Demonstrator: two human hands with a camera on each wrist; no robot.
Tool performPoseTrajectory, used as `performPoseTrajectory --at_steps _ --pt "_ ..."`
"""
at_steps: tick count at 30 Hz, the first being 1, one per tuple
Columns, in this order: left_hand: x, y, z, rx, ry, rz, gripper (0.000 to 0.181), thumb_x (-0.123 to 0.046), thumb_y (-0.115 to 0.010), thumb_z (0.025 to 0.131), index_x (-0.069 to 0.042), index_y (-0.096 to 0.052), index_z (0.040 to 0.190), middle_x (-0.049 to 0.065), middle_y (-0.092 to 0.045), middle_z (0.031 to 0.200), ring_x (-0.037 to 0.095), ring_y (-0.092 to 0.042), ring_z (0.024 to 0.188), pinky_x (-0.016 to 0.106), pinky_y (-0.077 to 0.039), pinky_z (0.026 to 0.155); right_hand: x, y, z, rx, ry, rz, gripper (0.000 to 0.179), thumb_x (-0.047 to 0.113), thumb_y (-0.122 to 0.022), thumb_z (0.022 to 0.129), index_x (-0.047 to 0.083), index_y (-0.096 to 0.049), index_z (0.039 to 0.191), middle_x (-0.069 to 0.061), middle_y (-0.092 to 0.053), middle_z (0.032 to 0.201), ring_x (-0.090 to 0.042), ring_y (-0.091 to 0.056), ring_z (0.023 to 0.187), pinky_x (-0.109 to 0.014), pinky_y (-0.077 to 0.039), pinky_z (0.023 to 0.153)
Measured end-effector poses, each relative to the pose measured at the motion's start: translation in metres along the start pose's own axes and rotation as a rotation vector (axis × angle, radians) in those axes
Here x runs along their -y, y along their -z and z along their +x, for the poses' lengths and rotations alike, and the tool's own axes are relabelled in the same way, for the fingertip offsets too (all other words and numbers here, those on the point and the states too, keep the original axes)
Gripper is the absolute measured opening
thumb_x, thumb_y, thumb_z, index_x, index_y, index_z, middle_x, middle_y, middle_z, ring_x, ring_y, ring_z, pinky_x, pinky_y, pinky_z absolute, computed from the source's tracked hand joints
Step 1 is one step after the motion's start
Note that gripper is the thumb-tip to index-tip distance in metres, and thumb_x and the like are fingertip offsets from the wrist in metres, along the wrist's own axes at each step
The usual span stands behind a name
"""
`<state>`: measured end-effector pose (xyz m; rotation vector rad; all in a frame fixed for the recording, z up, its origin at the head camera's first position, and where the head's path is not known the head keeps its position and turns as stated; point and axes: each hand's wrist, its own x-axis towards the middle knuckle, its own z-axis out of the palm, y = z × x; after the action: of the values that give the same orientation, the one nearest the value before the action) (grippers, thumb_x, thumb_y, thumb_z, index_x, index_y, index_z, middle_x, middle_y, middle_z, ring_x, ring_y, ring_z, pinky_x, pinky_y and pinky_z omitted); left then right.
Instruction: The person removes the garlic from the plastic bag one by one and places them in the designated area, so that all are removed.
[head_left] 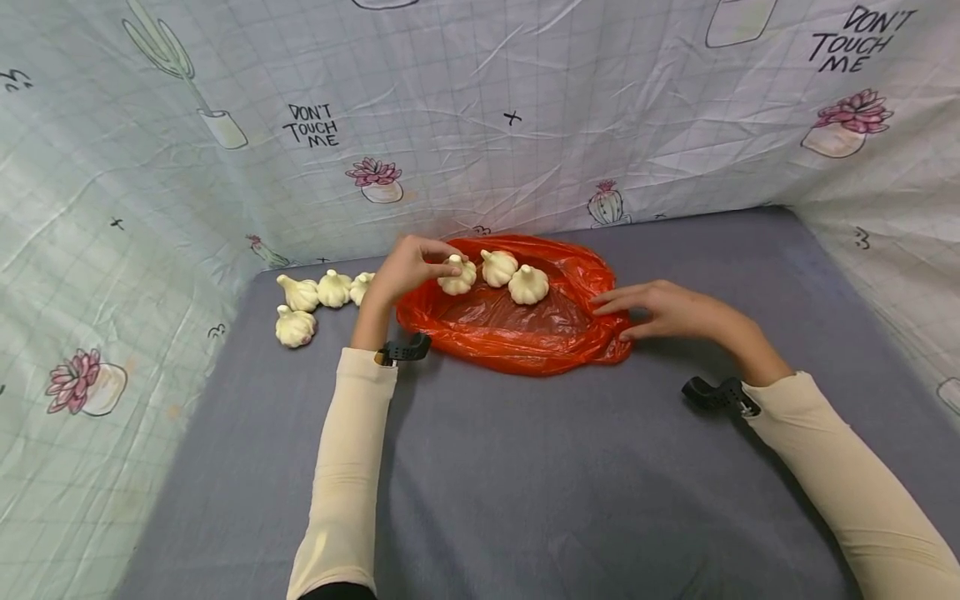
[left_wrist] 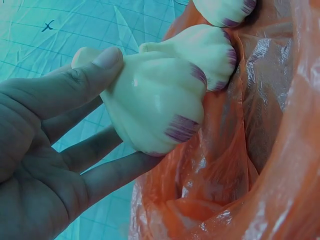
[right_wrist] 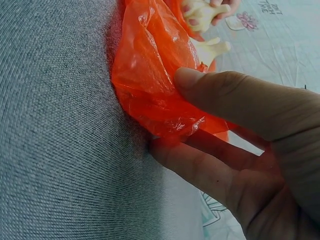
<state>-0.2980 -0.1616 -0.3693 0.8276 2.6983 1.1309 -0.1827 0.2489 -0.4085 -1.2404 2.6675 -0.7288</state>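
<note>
In the head view, my left hand [head_left: 411,268] holds a white garlic bulb [head_left: 457,275] over the left side of an open red plastic bag [head_left: 517,350]. The left wrist view shows the thumb on top of this bulb [left_wrist: 155,100] and fingers beneath it; purple streaks mark its base. Two more garlic bulbs, one in the middle [head_left: 498,268] and one further right [head_left: 528,285], lie inside the bag. At the bag's right rim is my right hand [head_left: 663,310]. Its thumb and fingers hold the crinkled plastic [right_wrist: 160,95] between them in the right wrist view.
Several garlic bulbs [head_left: 296,327] lie on the grey tablecloth [head_left: 525,483] left of my left forearm, one partly hidden by the hand. A printed white curtain [head_left: 465,125] borders the table at the back and sides.
</note>
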Motion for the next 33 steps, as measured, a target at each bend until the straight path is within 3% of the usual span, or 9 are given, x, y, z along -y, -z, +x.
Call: performPoseTrajectory --at_steps 5,12,19,25,31,33 --pt "-0.003 0.002 -0.009 -0.013 0.015 -0.01 0.025 -0.02 -0.083 0.087 -0.008 -0.08 0.109 0.007 -0.077 0.106 0.017 -0.066 0.094 0.032 -0.05 0.083 0.002 -0.001 0.001 0.0 0.008 0.005 0.048 0.009 -0.079 0.089 0.003 -0.065 0.134 -0.017 -0.056 0.145 -0.044 -0.051 0.133 -0.058 -0.045 0.103" --pt "-0.01 0.011 -0.028 -0.043 0.09 -0.022 0.026 -0.022 -0.084 0.086 -0.01 -0.08 0.11 0.008 -0.075 0.114 0.023 -0.065 0.11 0.042 -0.049 0.096 0.005 -0.001 0.001 -0.013 0.025 0.007 0.047 0.007 -0.079 0.088 0.003 -0.066 0.134 -0.018 -0.057 0.145 -0.043 -0.052 0.131 -0.057 -0.047 0.1" --pt "-0.013 0.024 -0.049 -0.06 0.089 0.01 0.024 -0.02 -0.082 0.088 -0.011 -0.08 0.11 0.007 -0.075 0.113 0.021 -0.064 0.105 0.038 -0.049 0.086 0.006 0.0 0.001 -0.013 0.027 0.001 0.046 0.009 -0.078 0.09 0.004 -0.066 0.134 -0.017 -0.057 0.144 -0.042 -0.053 0.131 -0.056 -0.05 0.097" --pt "-0.014 0.033 -0.066 -0.09 0.097 0.005 0.024 -0.024 -0.082 0.088 -0.014 -0.08 0.109 0.005 -0.075 0.113 0.02 -0.065 0.11 0.037 -0.048 0.087 0.004 -0.001 0.001 -0.019 0.037 -0.018 0.046 0.008 -0.079 0.089 0.003 -0.066 0.133 -0.017 -0.058 0.143 -0.043 -0.054 0.129 -0.056 -0.05 0.096" --pt "-0.014 0.04 -0.079 -0.131 0.115 0.004 0.025 -0.027 -0.082 0.089 -0.014 -0.08 0.109 0.005 -0.075 0.111 0.022 -0.06 0.089 0.032 -0.045 0.067 0.003 -0.002 0.001 -0.011 0.024 -0.015 0.047 0.009 -0.079 0.089 0.003 -0.066 0.134 -0.017 -0.057 0.144 -0.043 -0.053 0.13 -0.056 -0.049 0.098" --pt "-0.014 0.042 -0.083 -0.136 0.12 0.006 0.024 -0.027 -0.081 0.09 -0.013 -0.079 0.11 0.005 -0.074 0.112 0.023 -0.061 0.087 0.03 -0.047 0.066 0.003 -0.002 0.001 -0.012 0.022 -0.015 0.047 0.009 -0.079 0.089 0.003 -0.066 0.134 -0.017 -0.057 0.144 -0.043 -0.053 0.13 -0.057 -0.049 0.098"
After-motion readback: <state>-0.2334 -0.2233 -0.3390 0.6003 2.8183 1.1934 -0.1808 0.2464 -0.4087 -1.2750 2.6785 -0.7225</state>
